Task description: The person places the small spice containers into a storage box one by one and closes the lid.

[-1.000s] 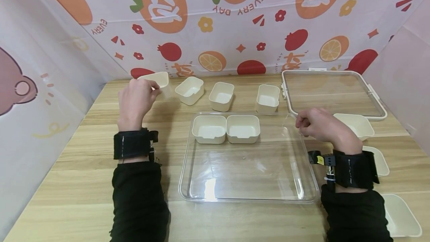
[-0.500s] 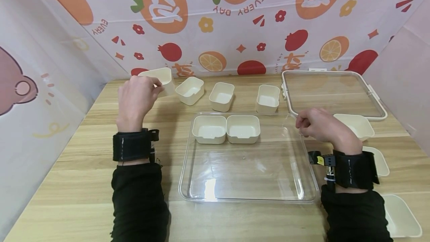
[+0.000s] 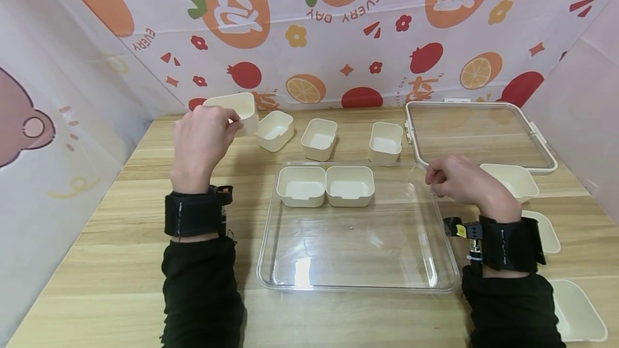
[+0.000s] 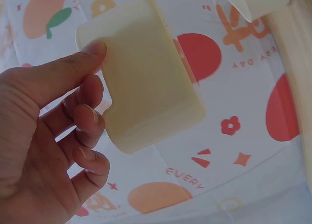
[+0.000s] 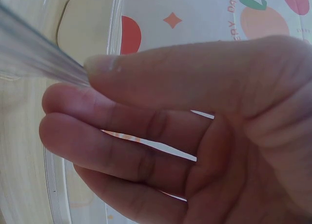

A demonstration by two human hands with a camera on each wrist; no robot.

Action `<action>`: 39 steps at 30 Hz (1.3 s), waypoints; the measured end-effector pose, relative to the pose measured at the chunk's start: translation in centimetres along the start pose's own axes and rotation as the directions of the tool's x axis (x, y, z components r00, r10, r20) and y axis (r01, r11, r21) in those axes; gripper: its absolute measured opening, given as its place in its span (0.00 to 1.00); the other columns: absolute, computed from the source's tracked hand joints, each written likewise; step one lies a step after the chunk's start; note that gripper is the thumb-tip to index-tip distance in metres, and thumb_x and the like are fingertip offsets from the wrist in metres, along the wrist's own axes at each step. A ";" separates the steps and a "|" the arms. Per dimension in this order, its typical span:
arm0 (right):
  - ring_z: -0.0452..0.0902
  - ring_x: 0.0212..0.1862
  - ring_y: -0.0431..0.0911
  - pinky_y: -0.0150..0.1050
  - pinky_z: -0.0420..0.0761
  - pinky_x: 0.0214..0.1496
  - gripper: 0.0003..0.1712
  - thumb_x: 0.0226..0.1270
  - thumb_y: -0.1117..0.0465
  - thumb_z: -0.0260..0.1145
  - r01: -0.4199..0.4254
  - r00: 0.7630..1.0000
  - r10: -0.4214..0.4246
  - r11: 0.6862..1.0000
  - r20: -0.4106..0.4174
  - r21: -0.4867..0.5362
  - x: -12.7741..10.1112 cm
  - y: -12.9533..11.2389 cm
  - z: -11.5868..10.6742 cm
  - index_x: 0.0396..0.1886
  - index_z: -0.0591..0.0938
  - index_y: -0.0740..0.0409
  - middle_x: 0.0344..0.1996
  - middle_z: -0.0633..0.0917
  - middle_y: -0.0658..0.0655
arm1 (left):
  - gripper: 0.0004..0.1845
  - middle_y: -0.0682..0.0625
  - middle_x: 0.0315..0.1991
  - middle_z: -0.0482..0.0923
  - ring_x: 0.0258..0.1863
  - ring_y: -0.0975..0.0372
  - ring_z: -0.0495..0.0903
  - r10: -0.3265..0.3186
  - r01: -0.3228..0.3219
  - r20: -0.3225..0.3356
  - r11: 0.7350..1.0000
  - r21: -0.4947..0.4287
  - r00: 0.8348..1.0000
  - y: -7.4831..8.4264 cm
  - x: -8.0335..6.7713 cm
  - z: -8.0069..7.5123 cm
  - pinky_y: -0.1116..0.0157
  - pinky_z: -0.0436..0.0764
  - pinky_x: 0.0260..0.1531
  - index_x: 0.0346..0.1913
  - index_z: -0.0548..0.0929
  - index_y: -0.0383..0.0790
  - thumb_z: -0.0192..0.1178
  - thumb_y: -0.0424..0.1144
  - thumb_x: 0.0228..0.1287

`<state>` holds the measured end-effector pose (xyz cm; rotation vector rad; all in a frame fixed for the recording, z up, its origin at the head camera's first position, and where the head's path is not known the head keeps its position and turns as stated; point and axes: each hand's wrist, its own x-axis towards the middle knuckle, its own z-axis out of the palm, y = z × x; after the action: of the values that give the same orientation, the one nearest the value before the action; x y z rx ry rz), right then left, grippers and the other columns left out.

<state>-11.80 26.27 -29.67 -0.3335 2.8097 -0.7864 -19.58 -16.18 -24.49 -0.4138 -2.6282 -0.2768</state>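
The left hand (image 3: 200, 141) pinches a small cream plastic cup (image 3: 235, 111), a smooth, matt, rounded-corner rectangle, by its rim: thumb on one side, curled fingers (image 4: 85, 121) on the other. The cup hangs in the air over the far left corner of the wooden table (image 3: 121, 219), just beside the nearest of three like cups (image 3: 319, 137) standing in a row along the back. Two more cups (image 3: 325, 185) sit side by side, touching, in the far end of a clear, glossy plastic tray (image 3: 357, 278) with rounded corners. The right hand (image 3: 464, 181) grips the tray's right rim, the thumb (image 5: 195, 72) pressed against the clear edge and the fingers curled beneath it. A clear flat lid (image 3: 479, 133) with clips lies behind that hand.

From the left wrist, only the held cup's bottom and side show; its opening is hidden. Past the right hand, more cream pieces (image 3: 515, 179) are partly covered by the wrist and cut off at the edge, so their shape is hard to tell. In the right wrist view the tray rim is a blur.

Compared with a second ago, the cup is lifted higher and carried a little to the right, closer to the row; the right hand has not moved.
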 end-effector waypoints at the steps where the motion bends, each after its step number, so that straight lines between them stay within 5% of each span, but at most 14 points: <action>1: 0.73 0.29 0.47 0.42 0.71 0.30 0.04 0.58 0.76 0.66 -0.001 1.000 0.001 1.000 -0.001 0.000 0.0 0.0 0.0 0.32 0.82 0.66 0.26 0.82 0.52 | 0.06 0.39 0.27 0.84 0.22 0.47 0.78 0.009 -0.009 -0.006 1.000 0.005 1.000 0.2 0.0 -0.1 0.54 0.70 0.18 0.41 0.90 0.32 0.69 0.31 0.64; 9: 0.73 0.29 0.47 0.42 0.71 0.30 0.04 0.58 0.75 0.66 -0.007 1.000 0.007 1.000 -0.002 0.001 0.0 0.0 0.0 0.32 0.82 0.66 0.25 0.82 0.51 | 0.06 0.40 0.31 0.86 0.25 0.45 0.82 0.085 -0.085 -0.007 0.996 0.030 0.996 1.7 0.3 0.4 0.50 0.77 0.21 0.41 0.91 0.33 0.70 0.30 0.63; 23: 0.74 0.29 0.47 0.42 0.71 0.30 0.05 0.59 0.76 0.65 -0.013 1.000 0.013 1.000 0.000 0.012 0.0 -0.1 0.0 0.33 0.82 0.66 0.25 0.82 0.52 | 0.04 0.43 0.23 0.81 0.19 0.47 0.77 0.178 -0.175 -0.068 0.983 0.056 0.982 2.9 0.1 0.4 0.53 0.75 0.18 0.38 0.91 0.36 0.68 0.28 0.63; 39: 0.73 0.28 0.46 0.42 0.71 0.29 0.05 0.58 0.76 0.65 0.002 1.000 -0.002 1.000 -0.009 0.002 -0.1 -0.2 0.0 0.32 0.82 0.66 0.24 0.82 0.51 | 0.02 0.45 0.21 0.78 0.18 0.48 0.75 0.211 -0.206 -0.080 0.977 0.059 0.974 4.2 -0.2 -0.1 0.54 0.73 0.17 0.36 0.91 0.37 0.71 0.30 0.61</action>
<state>-11.70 26.12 -29.60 -0.3337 2.8169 -0.7927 -17.94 -12.38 -23.99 -0.6409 -2.4772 -0.1562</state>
